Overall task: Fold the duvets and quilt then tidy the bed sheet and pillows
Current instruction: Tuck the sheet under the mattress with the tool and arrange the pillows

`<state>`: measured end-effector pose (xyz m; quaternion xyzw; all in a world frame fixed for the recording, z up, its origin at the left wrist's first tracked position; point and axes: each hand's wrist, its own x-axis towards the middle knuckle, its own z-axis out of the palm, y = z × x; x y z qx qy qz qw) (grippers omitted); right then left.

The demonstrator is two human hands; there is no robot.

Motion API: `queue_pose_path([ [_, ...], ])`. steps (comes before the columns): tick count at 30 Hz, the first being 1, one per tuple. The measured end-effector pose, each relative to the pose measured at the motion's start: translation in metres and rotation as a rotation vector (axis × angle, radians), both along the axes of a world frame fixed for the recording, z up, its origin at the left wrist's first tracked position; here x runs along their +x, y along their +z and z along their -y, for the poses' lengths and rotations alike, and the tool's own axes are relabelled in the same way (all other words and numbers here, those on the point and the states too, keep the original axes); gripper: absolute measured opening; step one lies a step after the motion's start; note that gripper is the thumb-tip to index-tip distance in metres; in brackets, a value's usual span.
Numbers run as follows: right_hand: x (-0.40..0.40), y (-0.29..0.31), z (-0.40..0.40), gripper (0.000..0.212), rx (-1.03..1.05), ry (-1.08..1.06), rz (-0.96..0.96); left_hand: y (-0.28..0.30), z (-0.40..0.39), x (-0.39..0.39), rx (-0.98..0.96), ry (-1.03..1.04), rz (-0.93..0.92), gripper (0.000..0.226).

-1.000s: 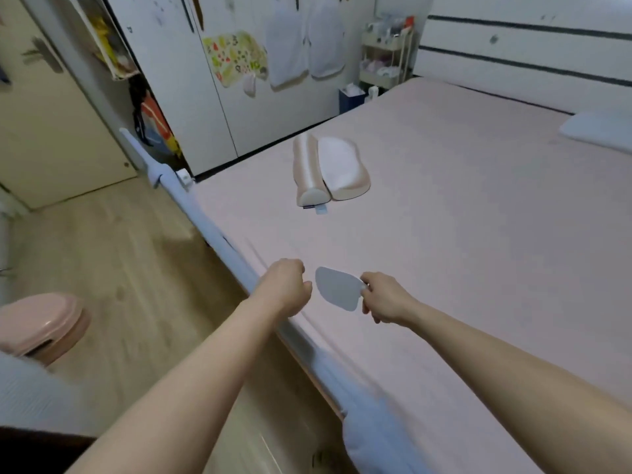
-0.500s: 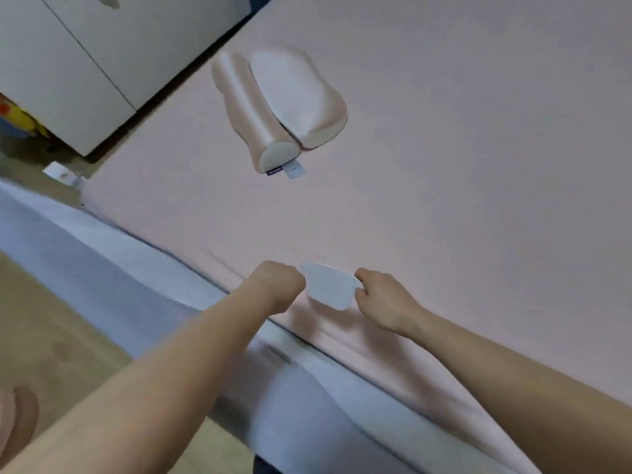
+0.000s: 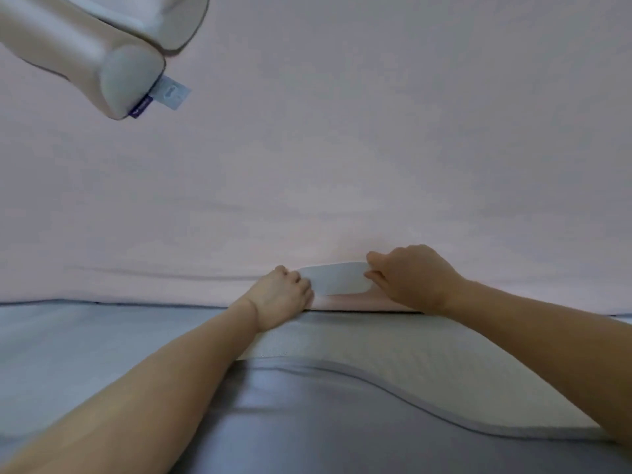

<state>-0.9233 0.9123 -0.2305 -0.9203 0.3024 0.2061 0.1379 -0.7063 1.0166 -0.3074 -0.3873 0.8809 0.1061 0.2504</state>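
Hands, two, at the bed's near edge. Our left hand (image 3: 282, 295) is curled, knuckles up, gripping the edge of the pink bed sheet (image 3: 342, 165) beside the left end of a flat pale card-like tool (image 3: 337, 278); our right hand (image 3: 410, 278) pinches the tool's right end between thumb and fingers. We judge the tool is held flat and low so it can push the sheet's edge into the gap along the mattress side, with the left hand keeping the cloth taut for it.

Bed sheet: spread smooth across the mattress, a faint ridge running along its near edge, the hem lifted slightly below the tool.

Grey padded rail (image 3: 376, 371): below the hands, bowed outward, likely pressed aside to open the gap.

Pillow (image 3: 102, 39): contoured, cream, upper left on the sheet, well apart from the hands, a label (image 3: 171, 92) at its end; not yet tidied, we judge.
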Motion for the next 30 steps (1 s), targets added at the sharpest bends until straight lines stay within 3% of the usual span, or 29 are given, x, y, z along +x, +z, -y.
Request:
queue_pose_path([
  [4, -0.02, -0.011, -0.007, 0.019, -0.028, -0.087, 0.098, -0.004, 0.003, 0.013, 0.139, 0.323, -0.079, 0.017],
  [7, -0.035, -0.008, -0.007, 0.028, -0.064, -0.054, 0.201, -0.006, 0.007, 0.032, 0.175, 0.545, -0.194, 0.005],
  [10, -0.04, 0.009, 0.001, 0.028, -0.095, 0.024, 0.233, -0.007, 0.0, 0.04, 0.299, 0.427, -0.297, 0.013],
  [13, -0.036, 0.021, -0.002, 0.027, -0.006, 0.21, 0.039, -0.018, -0.025, 0.031, 0.328, 0.24, -0.196, 0.021],
  [15, -0.031, 0.018, -0.014, 0.016, 0.118, 0.302, -0.102, -0.03, -0.038, 0.021, 0.195, 0.144, -0.187, 0.025],
  [18, -0.022, 0.012, -0.027, 0.012, 0.105, 0.325, -0.181, -0.035, -0.031, 0.011, -0.089, 0.009, -0.316, 0.025],
  [20, -0.026, 0.008, -0.024, 0.021, 0.053, 0.345, -0.098, -0.031, -0.022, 0.01, -0.172, 0.04, -0.424, 0.022],
  [24, -0.031, 0.019, -0.004, 0.043, -0.03, 0.294, -0.009, -0.025, -0.017, 0.012, -0.138, 0.29, -0.449, 0.009],
  [27, -0.037, 0.028, -0.001, 0.034, -0.023, 0.288, -0.122, -0.026, -0.018, 0.013, -0.026, 0.377, -0.401, 0.027],
  [30, -0.038, 0.024, -0.004, 0.016, 0.025, 0.318, -0.137, -0.028, -0.025, 0.011, 0.092, 0.323, -0.432, 0.015],
])
